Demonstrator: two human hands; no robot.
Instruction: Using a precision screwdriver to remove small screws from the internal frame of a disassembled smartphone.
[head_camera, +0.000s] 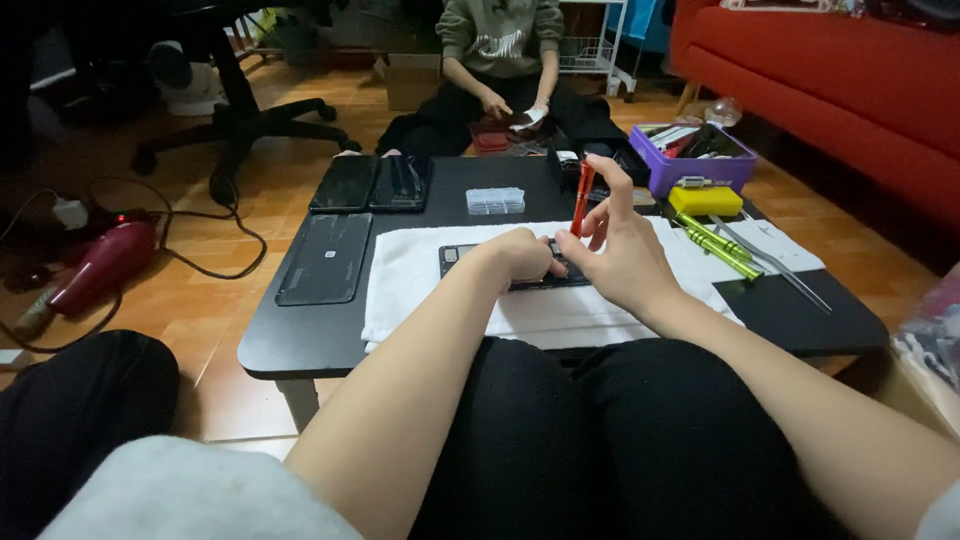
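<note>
Two forearms outstretched, left hand (520, 255) curled on the dark phone (470, 262), right hand (620, 255) pinching an upright red screwdriver (582, 198).

The left hand (520, 255) covers the middle of the dark device (455, 258) on the white towel (420, 290); its fingertips cannot be seen. The tip of the red screwdriver (582, 198) is hidden behind the right hand (625, 250). The contents of the purple box (700, 165) are too small to identify. The person opposite is cut off at the top edge.
</note>
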